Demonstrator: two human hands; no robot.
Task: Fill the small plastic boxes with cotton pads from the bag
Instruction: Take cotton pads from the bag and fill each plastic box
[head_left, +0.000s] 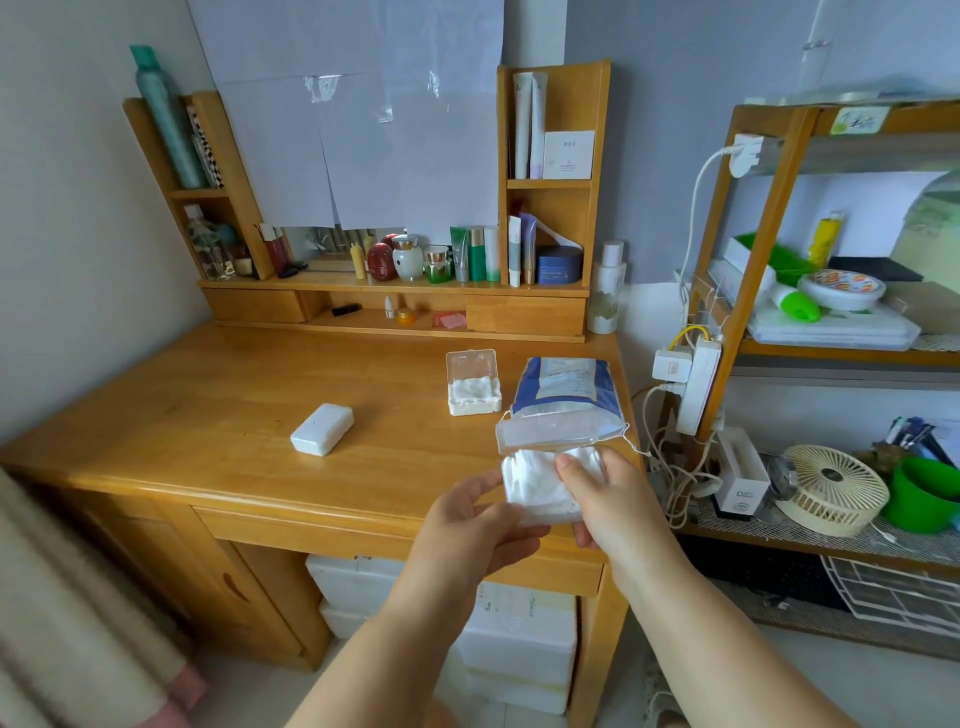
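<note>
Above the desk's front right part I hold a small plastic box (543, 441) with its clear lid tipped up and a stack of white cotton pads (535, 486) in it. My left hand (478, 525) grips the box from below and at its left side. My right hand (602, 499) pinches the pads with the thumb on top. The blue and white bag (569, 387) lies just behind, on the desk. A second box (474, 382) stands open with pads inside, left of the bag. A third box (322, 429), shut, lies at the desk's middle.
The wooden desk (208, 405) has a hutch at the back crowded with bottles and jars (441, 260). A white bottle (608, 291) stands at the back right corner. To the right is a shelf with a power strip (698, 384), cables and a fan (831, 488).
</note>
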